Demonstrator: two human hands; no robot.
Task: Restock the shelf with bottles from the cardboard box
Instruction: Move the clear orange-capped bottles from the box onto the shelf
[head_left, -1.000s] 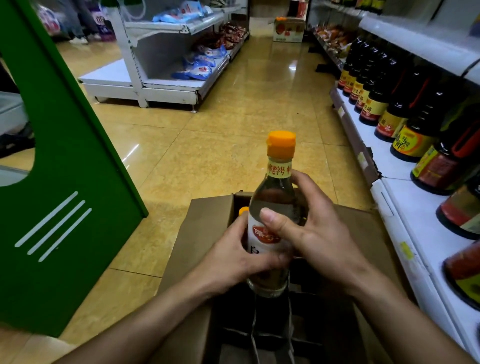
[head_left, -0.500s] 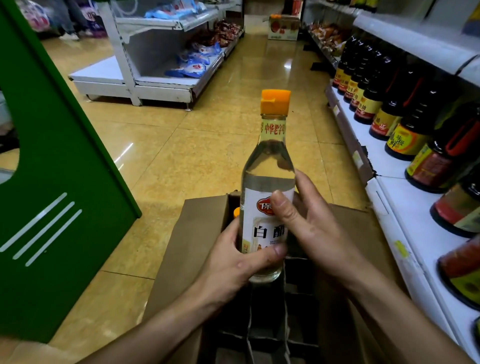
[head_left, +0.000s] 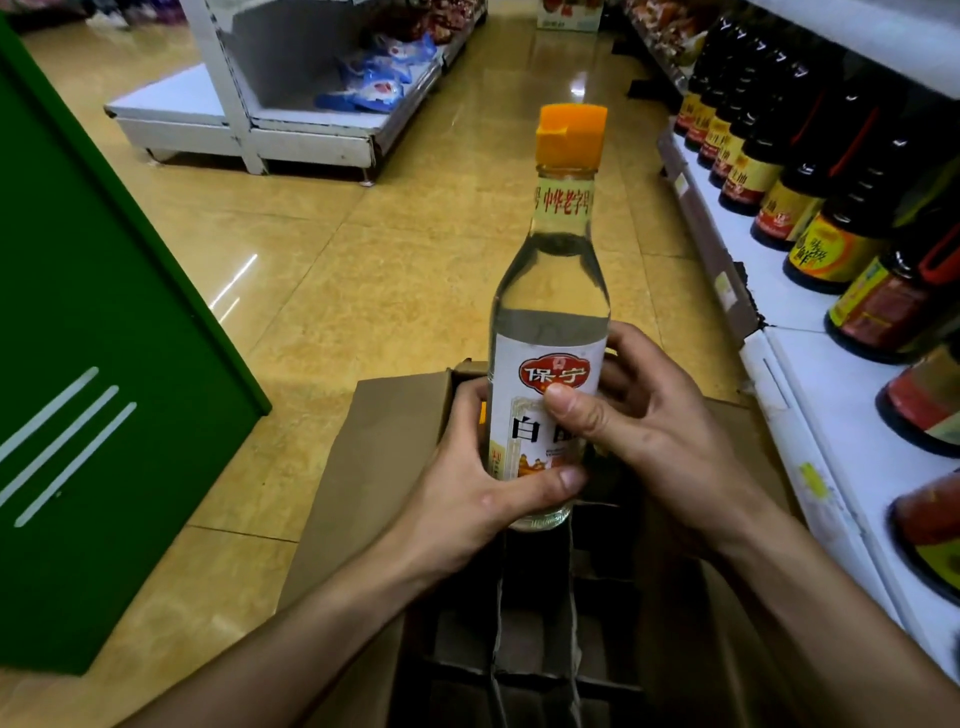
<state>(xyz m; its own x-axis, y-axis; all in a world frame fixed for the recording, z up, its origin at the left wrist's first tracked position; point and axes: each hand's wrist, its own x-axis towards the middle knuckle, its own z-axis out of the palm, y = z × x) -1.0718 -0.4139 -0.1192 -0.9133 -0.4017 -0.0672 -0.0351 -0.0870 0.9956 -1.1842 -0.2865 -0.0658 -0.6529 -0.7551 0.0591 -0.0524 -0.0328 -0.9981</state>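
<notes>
An orange-capped clear glass vinegar bottle (head_left: 549, 332) with a white label is held upright just above the open cardboard box (head_left: 384, 467). The left hand (head_left: 467, 499) wraps its base; the right hand (head_left: 654, 431) pinches the label, thumb in front. On the right, the white shelf (head_left: 831, 415) is bare along its front edge, with dark sauce bottles (head_left: 779, 171) behind. The aisle floor (head_left: 389, 260) lies open ahead. Dividers (head_left: 535, 649) split the box into dark cells.

Label of bottle (head_left: 550, 291): second large character covered by thumb of right hand (head_left: 649, 431). Fingertips of left hand (head_left: 467, 483) hidden behind bottle. Near end of cardboard box (head_left: 384, 447) cut by bottom edge; cells too dark to tell contents. Left edge crops green panel (head_left: 104, 364). Right edge crops dark bottles (head_left: 831, 249), nearest ones blurred. Far packets (head_left: 374, 83) too small to identify.
</notes>
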